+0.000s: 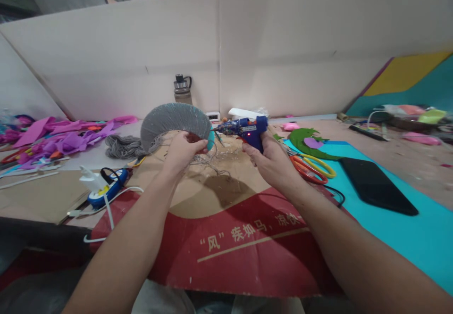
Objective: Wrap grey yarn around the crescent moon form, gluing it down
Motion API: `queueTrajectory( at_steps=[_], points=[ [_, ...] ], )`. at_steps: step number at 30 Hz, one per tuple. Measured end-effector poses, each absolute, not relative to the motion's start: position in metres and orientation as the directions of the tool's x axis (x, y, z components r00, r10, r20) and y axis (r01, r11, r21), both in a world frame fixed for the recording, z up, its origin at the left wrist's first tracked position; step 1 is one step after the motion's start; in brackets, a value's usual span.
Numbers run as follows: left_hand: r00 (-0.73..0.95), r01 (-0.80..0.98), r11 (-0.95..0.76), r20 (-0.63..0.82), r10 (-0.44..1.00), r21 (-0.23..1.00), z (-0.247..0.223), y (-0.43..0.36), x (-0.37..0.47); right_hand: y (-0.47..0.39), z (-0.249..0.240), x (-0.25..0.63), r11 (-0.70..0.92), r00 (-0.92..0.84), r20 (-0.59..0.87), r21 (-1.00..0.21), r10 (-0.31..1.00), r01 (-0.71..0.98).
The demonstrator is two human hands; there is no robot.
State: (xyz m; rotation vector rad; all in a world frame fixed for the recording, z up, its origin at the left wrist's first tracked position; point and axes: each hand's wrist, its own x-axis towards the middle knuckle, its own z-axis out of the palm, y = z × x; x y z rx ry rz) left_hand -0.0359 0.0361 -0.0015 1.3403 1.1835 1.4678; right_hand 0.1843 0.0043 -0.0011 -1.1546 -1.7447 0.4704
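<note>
My left hand [186,148] is closed on a curved shape wrapped in grey yarn [173,118], which it holds up above the cardboard. A turquoise patch shows at the shape's right end, beside my fingertips. In my right hand [271,158] is a blue hot glue gun [247,128], gripped by its handle, with a small red light lit. Its nozzle points left, close to the turquoise end; whether they touch I cannot tell. Loose grey strands trail below the wrapped shape. A bundle of grey yarn [123,147] lies to its left.
Red and brown cardboard [247,252] covers the table's front. On the right are scissors [311,168], a black phone [378,184] and turquoise sheet [424,238]. At left lie a blue power strip [109,189] with cables and purple scraps [71,139]. A bottle [182,89] stands behind.
</note>
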Motion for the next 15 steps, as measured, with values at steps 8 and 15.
queueTrajectory(
  at_steps=[8,15],
  points=[
    [-0.097,0.033,-0.249,0.251,0.963,0.968,-0.0012,0.0351,-0.0352,0.0054,-0.0015,0.1841,0.487,-0.087,0.509,-0.739,0.856,0.465],
    [-0.096,0.015,-0.256,0.256,0.962,0.967,-0.0016,0.0359,-0.0365,0.0052,-0.0023,0.1849,0.480,-0.094,0.499,-0.741,0.861,0.470]
  ],
)
